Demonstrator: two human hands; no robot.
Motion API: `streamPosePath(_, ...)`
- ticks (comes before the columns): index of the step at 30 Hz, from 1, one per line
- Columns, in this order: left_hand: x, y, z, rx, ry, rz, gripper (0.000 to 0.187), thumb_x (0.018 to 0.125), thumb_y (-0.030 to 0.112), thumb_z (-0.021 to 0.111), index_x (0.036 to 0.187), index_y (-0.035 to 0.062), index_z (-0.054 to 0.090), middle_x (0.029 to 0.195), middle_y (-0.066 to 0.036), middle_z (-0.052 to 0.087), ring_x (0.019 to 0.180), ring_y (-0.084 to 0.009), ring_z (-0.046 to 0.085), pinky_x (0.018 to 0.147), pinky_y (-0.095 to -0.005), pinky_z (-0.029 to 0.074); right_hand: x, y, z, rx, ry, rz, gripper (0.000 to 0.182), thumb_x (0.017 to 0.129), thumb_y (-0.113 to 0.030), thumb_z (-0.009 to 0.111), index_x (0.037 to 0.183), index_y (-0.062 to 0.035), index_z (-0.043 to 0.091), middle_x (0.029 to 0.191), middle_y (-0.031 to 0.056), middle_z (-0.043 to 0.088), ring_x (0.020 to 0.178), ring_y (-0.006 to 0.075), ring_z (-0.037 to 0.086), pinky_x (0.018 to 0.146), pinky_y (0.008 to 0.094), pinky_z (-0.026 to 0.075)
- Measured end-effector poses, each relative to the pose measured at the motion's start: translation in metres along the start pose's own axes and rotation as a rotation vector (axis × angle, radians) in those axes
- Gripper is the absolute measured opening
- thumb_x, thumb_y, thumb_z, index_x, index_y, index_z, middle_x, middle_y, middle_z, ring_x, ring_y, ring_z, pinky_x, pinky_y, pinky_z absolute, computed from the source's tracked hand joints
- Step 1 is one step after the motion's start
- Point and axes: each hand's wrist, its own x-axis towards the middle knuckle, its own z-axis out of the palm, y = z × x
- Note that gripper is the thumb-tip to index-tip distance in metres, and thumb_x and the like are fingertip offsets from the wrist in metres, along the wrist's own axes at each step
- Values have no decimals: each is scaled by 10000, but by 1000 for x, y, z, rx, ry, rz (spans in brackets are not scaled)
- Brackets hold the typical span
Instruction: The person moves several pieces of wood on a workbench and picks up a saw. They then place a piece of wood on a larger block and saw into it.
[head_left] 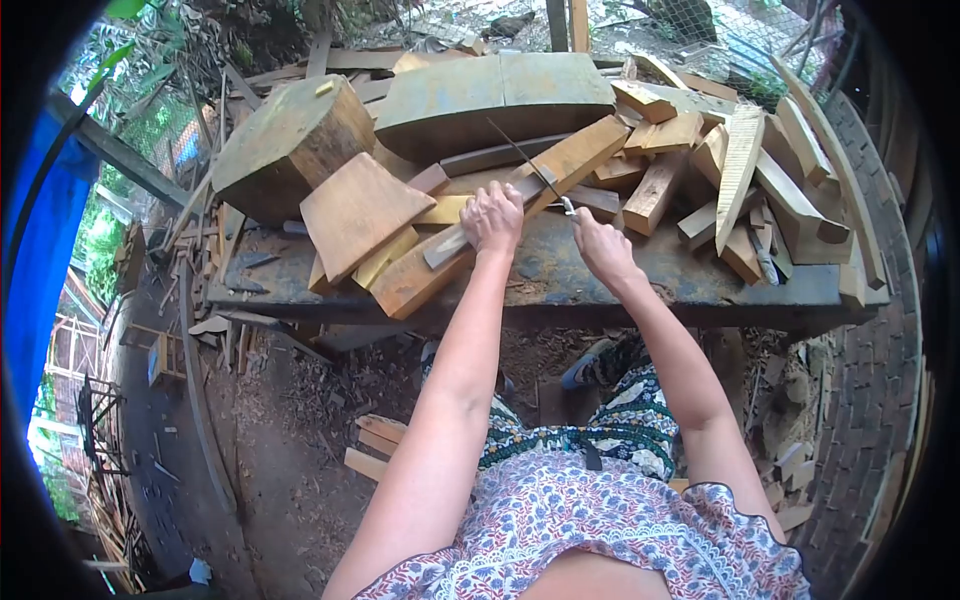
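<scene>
A long wooden beam [590, 146] lies slantwise over the workbench, with a thin, greyish strip of wood [446, 247] on top of it. My left hand [493, 216] is closed over the strip and presses it against the beam. In my right hand [604, 247] is the light handle of a thin saw [522, 155], fingers wrapped round it. The narrow dark blade runs up and to the left from the handle, across the strip near its upper end. A flared wooden block [362, 213] rests left of my left hand.
On the workbench [600, 283], large thick wooden blocks [495, 97] stand at the back and left. Many offcuts [660, 185] are piled at the right, some leaning upright. Wood shavings cover the ground [290, 430] below. A blue tarp [50, 230] hangs at the far left.
</scene>
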Motion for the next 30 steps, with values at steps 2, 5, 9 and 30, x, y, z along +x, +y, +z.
streamPosePath(2, -1, 1, -1, -5, 2, -2, 302, 864, 319, 466, 800, 83, 643, 803, -142, 649, 782, -305, 633, 726, -439, 470, -9, 9, 3, 43, 1, -9, 202, 959, -282, 416, 1022, -90, 418, 782, 266, 629, 797, 465, 614, 686, 573, 471)
streamPosePath(5, 0, 2, 2, 16, 25, -6, 295, 861, 311, 468, 780, 85, 639, 774, -132, 649, 750, -295, 634, 704, -423, 477, -55, 23, -10, 33, -67, 78, 190, 960, -277, 416, 1029, -100, 417, 781, 266, 630, 787, 474, 608, 673, 583, 459)
streamPosePath(9, -2, 2, 3, 21, -21, -20, 291, 861, 306, 462, 806, 90, 650, 783, -142, 652, 772, -307, 641, 710, -445, 480, -65, 28, -15, 52, -50, 77, 200, 962, -287, 417, 1047, -106, 418, 789, 279, 623, 795, 480, 602, 675, 590, 449)
streamPosePath(30, -1, 1, 0, 10, 10, 0, 301, 860, 318, 464, 786, 82, 636, 798, -142, 649, 779, -304, 632, 731, -435, 469, 1, -5, -4, 12, -51, 67, 210, 958, -282, 416, 1047, -93, 432, 847, 268, 633, 844, 462, 614, 717, 570, 465)
